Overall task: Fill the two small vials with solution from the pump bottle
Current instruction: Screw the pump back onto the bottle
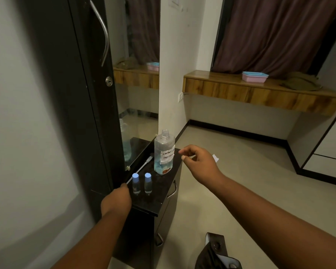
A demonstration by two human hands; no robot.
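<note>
Two capped vials [142,183] upright near the left edge of the dark surface [159,200]; uncapped pump bottle [164,153] toward its rear edge. Left hand [117,199] pinching the pump's dip tube [139,170]; right hand [199,163] hovering, grip loosely open, empty.

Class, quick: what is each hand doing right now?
Left hand: closed on the end of the pump tube.
Right hand: loosely open, empty, beside the bottle.
</note>
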